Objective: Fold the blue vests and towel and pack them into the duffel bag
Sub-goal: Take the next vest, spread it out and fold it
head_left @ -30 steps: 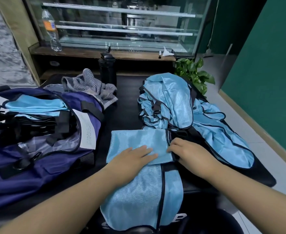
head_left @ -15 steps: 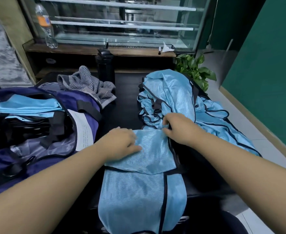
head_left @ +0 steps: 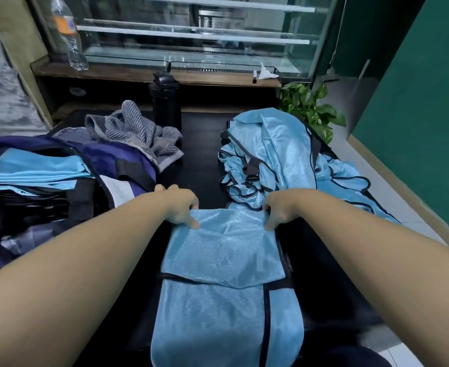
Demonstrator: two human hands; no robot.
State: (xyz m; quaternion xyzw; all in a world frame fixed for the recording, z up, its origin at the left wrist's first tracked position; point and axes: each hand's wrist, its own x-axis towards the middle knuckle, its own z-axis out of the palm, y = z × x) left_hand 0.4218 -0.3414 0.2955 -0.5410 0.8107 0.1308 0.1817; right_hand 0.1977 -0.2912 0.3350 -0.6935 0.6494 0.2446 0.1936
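A light blue mesh vest (head_left: pixel 223 282) with black trim lies partly folded on the dark table (head_left: pixel 202 165) in front of me, its near end hanging over the table's edge. My left hand (head_left: pixel 181 207) pinches the far left corner of its folded top layer. My right hand (head_left: pixel 279 210) pinches the far right corner. A heap of unfolded blue vests (head_left: pixel 279 154) lies behind on the right. The navy duffel bag (head_left: pixel 106 165) stands open at the left with folded blue vests (head_left: pixel 32 170) inside. A grey striped towel (head_left: pixel 138 133) lies crumpled behind the bag.
A black flask (head_left: pixel 165 99) stands at the table's far edge. Behind it runs a wooden shelf (head_left: pixel 138 72) with a plastic bottle (head_left: pixel 68 33) under a glass display case. A green plant (head_left: pixel 311 107) and a green wall (head_left: pixel 417 115) are at the right.
Both hands have moved from the vest's middle outward and away to its far corners, and now pinch the folded top layer there. The camera has come closer.
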